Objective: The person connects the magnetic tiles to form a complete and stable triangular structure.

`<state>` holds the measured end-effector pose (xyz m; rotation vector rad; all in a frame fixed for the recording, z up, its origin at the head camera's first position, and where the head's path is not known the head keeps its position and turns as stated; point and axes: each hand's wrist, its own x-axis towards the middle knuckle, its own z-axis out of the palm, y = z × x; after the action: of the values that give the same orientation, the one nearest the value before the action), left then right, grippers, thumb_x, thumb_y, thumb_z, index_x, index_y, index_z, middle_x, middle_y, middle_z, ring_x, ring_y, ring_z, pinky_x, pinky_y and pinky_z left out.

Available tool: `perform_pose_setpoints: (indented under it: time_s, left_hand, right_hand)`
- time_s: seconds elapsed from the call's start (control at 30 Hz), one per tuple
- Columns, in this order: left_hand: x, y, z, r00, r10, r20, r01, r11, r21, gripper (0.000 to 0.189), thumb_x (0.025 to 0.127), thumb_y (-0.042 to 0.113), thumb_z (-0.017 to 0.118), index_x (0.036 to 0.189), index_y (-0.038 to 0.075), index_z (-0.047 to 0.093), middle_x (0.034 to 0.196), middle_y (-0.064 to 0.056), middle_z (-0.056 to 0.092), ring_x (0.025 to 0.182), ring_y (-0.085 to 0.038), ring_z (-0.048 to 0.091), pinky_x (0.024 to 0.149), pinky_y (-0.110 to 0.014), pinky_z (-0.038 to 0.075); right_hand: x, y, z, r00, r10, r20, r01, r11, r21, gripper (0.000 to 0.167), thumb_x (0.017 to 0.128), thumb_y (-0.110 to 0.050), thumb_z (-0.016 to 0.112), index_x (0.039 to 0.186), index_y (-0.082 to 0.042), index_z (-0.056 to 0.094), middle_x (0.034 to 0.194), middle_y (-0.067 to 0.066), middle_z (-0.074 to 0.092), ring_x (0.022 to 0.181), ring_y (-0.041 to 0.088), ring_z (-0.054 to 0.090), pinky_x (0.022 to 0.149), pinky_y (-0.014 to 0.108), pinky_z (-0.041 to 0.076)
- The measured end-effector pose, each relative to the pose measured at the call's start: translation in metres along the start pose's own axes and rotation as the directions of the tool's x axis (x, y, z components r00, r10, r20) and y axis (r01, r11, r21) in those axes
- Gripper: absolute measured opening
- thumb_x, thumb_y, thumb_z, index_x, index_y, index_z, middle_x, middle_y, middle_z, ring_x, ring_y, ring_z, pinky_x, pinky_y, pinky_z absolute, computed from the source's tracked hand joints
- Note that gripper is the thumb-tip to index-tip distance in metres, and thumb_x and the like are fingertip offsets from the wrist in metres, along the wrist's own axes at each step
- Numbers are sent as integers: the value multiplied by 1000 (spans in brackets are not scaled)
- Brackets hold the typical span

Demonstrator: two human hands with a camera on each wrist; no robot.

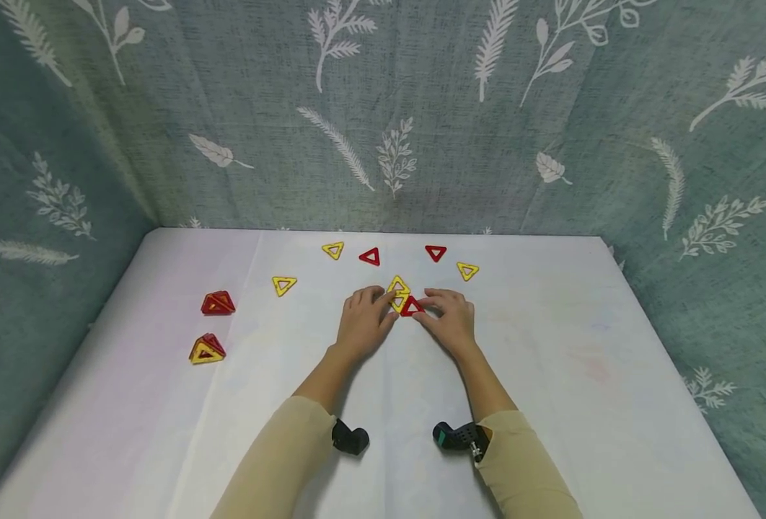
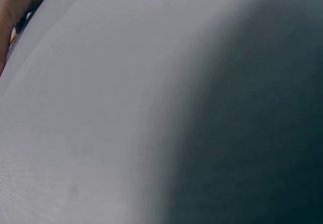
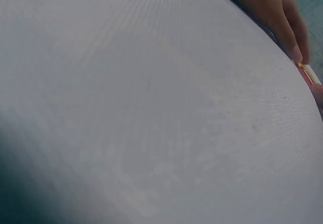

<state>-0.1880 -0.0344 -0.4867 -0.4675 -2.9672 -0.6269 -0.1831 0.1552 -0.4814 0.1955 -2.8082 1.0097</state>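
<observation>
Two yellow triangle frames, an upper one (image 1: pixel 397 280) and a lower one (image 1: pixel 399 295), lie edge to edge on the white table. Beside the lower one, touching its right side, is a red triangle frame (image 1: pixel 412 299). My left hand (image 1: pixel 365 322) pinches the lower yellow triangle, index finger on top and thumb at its lower left. From the right, my right hand (image 1: pixel 449 317) holds the red triangle between thumb and fingers. The right wrist view catches the left hand (image 3: pixel 277 17) at the upper right; the left wrist view shows part of the right hand (image 2: pixel 17 4).
Loose yellow (image 1: pixel 284 285) and red (image 1: pixel 370 256) triangles lie in an arc farther back. Two small piles, a red pile (image 1: pixel 218 303) and a yellow-and-red pile (image 1: pixel 207 349), are on the left. A leaf-patterned curtain (image 1: pixel 422 130) borders the table's back and sides.
</observation>
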Motion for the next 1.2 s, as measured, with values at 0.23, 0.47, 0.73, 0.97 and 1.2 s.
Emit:
perform_pose_setpoints:
  time_s: [0.23, 0.47, 0.73, 0.97, 1.2]
  left_hand:
    - [-5, -1, -3, 999, -11, -40, 6, 990, -138, 40, 92, 32, 57, 130, 19, 58, 131, -3, 52, 124, -25, 42, 103, -44, 32]
    - [-16, -15, -9, 936, -270, -226, 158, 896, -415, 32, 92, 21, 59, 121, 8, 62, 116, -8, 60, 113, -26, 52, 98, -42, 38]
    - [-45, -34, -23, 856, -441, -269, 284, 837, -468, 36, 92, 20, 59, 124, 4, 56, 119, -13, 54, 113, -30, 49, 98, -43, 36]
    - [-59, -44, -31, 843, -473, -254, 299, 806, -510, 51, 87, 16, 67, 131, -1, 47, 126, -17, 43, 121, -32, 39, 104, -43, 31]
    - [-66, -73, -48, 778, -569, -268, 358, 751, -554, 61, 82, 11, 72, 135, -1, 44, 128, -19, 38, 126, -33, 35, 108, -43, 28]
  right_hand:
    - [-1, -1, -3, 1000, -24, -3, 24, 999, -20, 28, 82, -29, 73, 107, -15, 73, 128, 3, 61, 123, 25, 45, 95, 47, 32]
    - [-1, -2, -2, 1000, -17, 10, 17, 1000, 2, 29, 83, -30, 72, 108, -15, 72, 128, 2, 60, 125, 24, 44, 96, 47, 31]
    - [-1, 1, -1, 1000, -9, 25, 9, 1000, -9, 31, 83, -32, 72, 110, -17, 72, 130, 2, 59, 126, 24, 42, 97, 47, 31]
    - [-1, 3, -2, 1000, 3, 19, -3, 1000, -18, 32, 83, -32, 72, 110, -17, 71, 130, 1, 59, 127, 24, 42, 96, 47, 31]
    - [-1, 0, 2, 1000, 0, 23, 0, 1000, 6, 31, 83, -32, 72, 110, -16, 72, 130, 2, 59, 127, 24, 42, 96, 47, 30]
